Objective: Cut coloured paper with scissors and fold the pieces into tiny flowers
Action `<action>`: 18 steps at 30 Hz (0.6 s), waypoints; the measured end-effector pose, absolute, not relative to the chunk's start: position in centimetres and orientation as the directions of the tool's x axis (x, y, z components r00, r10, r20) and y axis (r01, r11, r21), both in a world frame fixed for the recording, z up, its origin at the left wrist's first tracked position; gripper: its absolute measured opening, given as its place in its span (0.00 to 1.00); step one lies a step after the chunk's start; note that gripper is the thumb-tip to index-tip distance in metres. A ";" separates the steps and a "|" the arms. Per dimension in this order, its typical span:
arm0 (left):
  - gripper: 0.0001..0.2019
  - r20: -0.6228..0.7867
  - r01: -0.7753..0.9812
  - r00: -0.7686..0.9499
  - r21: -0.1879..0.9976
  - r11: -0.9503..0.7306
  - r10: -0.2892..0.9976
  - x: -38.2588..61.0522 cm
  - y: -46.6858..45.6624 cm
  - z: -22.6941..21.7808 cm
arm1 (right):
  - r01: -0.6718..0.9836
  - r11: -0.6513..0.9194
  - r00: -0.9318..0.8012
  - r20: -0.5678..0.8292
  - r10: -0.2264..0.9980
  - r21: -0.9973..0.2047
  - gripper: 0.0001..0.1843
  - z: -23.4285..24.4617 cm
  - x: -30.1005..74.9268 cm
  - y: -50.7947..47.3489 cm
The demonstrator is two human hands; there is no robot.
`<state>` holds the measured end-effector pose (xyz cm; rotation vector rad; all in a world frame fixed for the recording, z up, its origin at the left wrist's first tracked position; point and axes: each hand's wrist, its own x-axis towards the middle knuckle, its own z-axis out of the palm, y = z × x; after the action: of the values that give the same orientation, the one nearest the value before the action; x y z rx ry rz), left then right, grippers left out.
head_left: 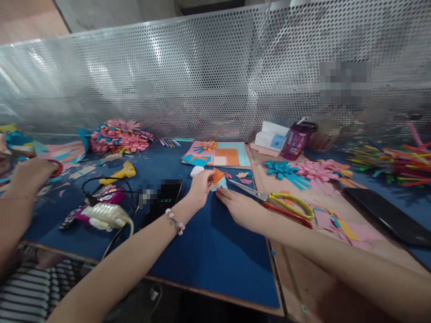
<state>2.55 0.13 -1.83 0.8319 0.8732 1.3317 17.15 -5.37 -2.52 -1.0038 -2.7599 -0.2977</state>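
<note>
Over the blue tabletop, my left hand point(201, 185), with a beaded bracelet at the wrist, pinches a small piece of orange paper point(218, 176). Light blue paper point(221, 184) shows just below the orange and touches it; whether the two are joined I cannot tell. From the other side, the closed fingertips of my right hand point(235, 204) grip the light blue edge, the thumb partly hidden. Scissors point(286, 204) with yellow and red handles lie beside my right forearm, blades towards the papers. A white round piece point(197, 170) sits behind my left hand.
Paper sheets point(232, 157) lie behind my hands. Left are a phone point(161, 202), a cabled power strip point(106, 213) and a co-worker's hand point(32, 175) with red-handled scissors. Right are paper flowers point(314, 172), a purple cup point(299, 140) and another phone point(387, 215). A perforated metal panel point(202, 80) stands behind.
</note>
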 end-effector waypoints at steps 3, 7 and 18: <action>0.07 -0.057 -0.454 0.025 0.889 0.063 0.998 2.4 0.2 -1.8 | 0.662 0.743 -0.746 0.191 0.638 0.100 0.29 -2.8 17.3 -5.1; 0.07 -0.062 -0.451 0.025 0.890 0.066 0.998 2.5 0.0 -1.6 | 0.639 0.761 -0.766 0.176 0.618 0.111 0.31 -2.7 19.5 -7.0; 0.05 -0.068 -0.452 -0.010 0.890 0.056 0.998 2.5 -0.2 -1.8 | 0.839 0.536 -0.532 0.355 0.769 0.095 0.29 -3.1 28.9 -17.5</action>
<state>2.49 -0.17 -1.79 0.8020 0.9060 1.3670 28.87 -17.46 -3.11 -1.3435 -2.5062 -0.3714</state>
